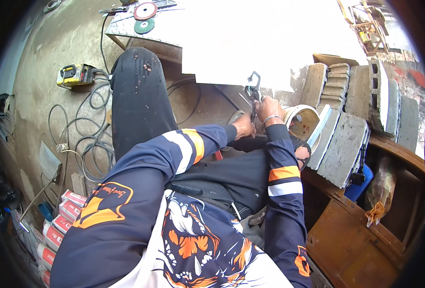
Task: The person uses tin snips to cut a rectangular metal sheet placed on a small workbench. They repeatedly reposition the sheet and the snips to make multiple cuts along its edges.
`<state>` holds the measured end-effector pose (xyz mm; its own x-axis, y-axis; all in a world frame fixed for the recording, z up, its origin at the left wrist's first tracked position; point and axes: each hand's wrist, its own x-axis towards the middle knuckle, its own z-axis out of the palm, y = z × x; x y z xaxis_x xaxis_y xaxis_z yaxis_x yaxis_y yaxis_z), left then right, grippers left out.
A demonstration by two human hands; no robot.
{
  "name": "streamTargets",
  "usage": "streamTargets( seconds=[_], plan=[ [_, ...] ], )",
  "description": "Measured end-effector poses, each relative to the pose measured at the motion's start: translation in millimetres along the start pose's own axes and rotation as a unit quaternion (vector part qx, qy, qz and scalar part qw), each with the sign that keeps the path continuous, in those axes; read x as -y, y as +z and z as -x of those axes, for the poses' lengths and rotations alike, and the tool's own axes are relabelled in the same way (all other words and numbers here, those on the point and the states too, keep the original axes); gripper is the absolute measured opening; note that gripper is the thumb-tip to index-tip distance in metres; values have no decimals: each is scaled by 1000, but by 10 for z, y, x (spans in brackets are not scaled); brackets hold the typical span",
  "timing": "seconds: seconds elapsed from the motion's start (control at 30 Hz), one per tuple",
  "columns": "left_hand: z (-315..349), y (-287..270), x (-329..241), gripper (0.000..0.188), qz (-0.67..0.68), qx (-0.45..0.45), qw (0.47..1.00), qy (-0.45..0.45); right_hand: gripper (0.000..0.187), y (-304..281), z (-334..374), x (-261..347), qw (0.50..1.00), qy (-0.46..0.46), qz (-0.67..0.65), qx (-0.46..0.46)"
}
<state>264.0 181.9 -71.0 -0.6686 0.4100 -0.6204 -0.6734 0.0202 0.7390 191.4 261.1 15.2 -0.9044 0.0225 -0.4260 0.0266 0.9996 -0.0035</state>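
In front of my crossed leg, my two hands meet at a dark metal pair of locking clamp pliers with a hooked jaw pointing away from me. My right hand is closed round its handles from the right. From the left, my left hand closes on the handle's lower end; its fingertips are partly hidden. A thin pale rod slants beside the pliers. The jaw overlaps the edge of a glaring white tabletop.
A pale bucket with small things inside stands right of my hands, against grey concrete blocks. Left lie a yellow-black machine, tangled cables and red-white packs. Grinding discs rest on the table. A rusty metal cabinet stands lower right.
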Motion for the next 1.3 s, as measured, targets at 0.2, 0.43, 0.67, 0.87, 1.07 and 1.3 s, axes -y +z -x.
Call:
streamTargets(
  seconds=[0.2,0.43,0.67,0.87,1.07,1.3],
  plan=[
    [118,-176,87,28,25,-5,999,-19,40,-37,19,47,1000,2,-22,17],
    [238,-249,87,29,80,-51,994,-48,35,317,13,162,993,-28,-115,19],
    [428,-343,71,28,-40,-77,996,26,21,933,-220,114,958,-278,31,67],
    [442,-432,21,37,-259,-65,963,50,13,866,-242,180,844,-425,315,82],
    [495,-811,-527,30,-455,157,876,38,13,1050,-283,-133,867,-451,206,-51],
    [-226,-1909,-999,43,-590,-202,770,137,33,1212,-347,-398,962,-250,-83,71]
  ],
)
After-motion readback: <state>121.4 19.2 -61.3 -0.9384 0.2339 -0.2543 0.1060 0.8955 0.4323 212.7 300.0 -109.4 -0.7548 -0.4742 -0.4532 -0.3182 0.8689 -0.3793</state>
